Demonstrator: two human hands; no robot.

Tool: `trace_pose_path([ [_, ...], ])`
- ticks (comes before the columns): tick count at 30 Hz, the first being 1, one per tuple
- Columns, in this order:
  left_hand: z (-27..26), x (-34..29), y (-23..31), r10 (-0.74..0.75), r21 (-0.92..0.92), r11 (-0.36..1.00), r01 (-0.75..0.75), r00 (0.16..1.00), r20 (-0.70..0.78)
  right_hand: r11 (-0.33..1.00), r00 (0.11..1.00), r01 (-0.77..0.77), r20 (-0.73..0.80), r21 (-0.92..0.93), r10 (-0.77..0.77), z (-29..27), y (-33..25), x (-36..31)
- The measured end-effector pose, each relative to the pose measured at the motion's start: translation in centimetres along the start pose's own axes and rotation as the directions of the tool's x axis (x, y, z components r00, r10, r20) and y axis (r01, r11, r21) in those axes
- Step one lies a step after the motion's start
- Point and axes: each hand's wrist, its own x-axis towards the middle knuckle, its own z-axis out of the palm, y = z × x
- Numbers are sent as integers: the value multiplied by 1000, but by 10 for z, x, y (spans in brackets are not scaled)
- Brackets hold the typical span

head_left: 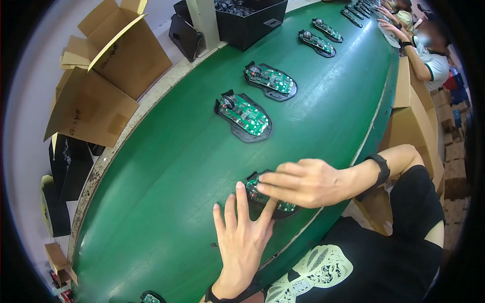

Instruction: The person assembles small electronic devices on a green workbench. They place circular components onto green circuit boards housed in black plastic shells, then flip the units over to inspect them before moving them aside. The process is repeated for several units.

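Observation:
A black computer mouse base with a green circuit board (287, 206) lies on the green belt near me, largely covered by my hands. My left hand (242, 235) is open with its fingers spread. Its index fingertip and thumb touch the near left side of that base. Coming from the right, my right hand (308, 184) has its fingers bent together and pressed on the board's upper end. Its thumb is hidden, as is whatever part lies under those fingertips. Farther up the belt sit a similar mouse base (247, 118) and another one (273, 81), each with a wheel at one end.
More mouse bases (318, 43) line the belt (166, 177) toward the far end. A black bin (247, 22) holds dark parts. Cardboard boxes (101, 106) stand left of the belt, and another carton (409, 121) is on the right. A co-worker (429, 55) works farther up.

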Motion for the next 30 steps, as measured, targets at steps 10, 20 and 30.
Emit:
trace_pose_path([
  [10, -24, -32, 27, -155, 158, 981, 115, 953, 262, 875, 951, -308, 117, 373, 285, -9, -15, -19],
  [20, -11, -25, 14, -79, 128, 989, 69, 994, 73, 950, 976, -205, -21, 236, 216, 13, -23, -21],
  [30, 9, -22, -4, -32, -11, 999, 32, 999, 18, 997, 999, 34, 0, 64, -34, 17, -18, -20],
])
